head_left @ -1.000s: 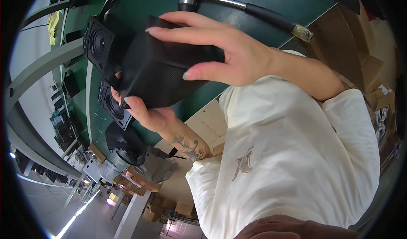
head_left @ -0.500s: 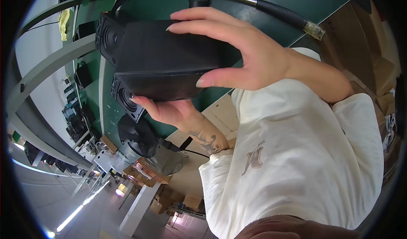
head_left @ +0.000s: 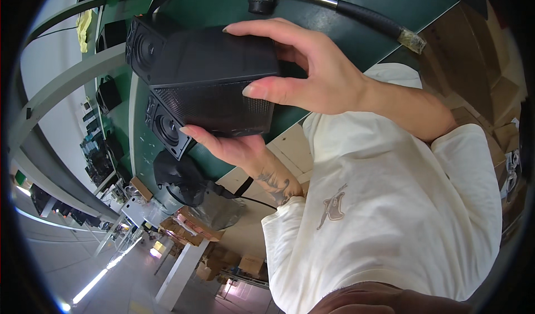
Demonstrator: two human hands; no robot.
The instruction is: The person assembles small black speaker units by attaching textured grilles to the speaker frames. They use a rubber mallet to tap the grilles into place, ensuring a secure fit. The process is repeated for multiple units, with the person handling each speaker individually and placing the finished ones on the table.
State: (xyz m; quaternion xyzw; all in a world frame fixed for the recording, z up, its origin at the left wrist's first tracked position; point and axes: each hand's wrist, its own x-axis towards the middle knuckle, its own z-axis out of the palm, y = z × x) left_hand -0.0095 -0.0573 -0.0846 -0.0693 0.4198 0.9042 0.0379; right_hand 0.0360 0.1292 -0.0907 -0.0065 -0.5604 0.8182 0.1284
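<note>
Between both hands (head_left: 312,74) — a black, mesh-fronted speaker box (head_left: 214,83)

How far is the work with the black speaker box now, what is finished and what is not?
Done, it seems: the black speaker box looks closed, with its mesh grille in place. In hand: the right hand grips it from above and the left hand supports it underneath, lifted off the green bench. Left, perhaps: two speakers with bare cones and a hammer lie on the bench, untouched.
</note>
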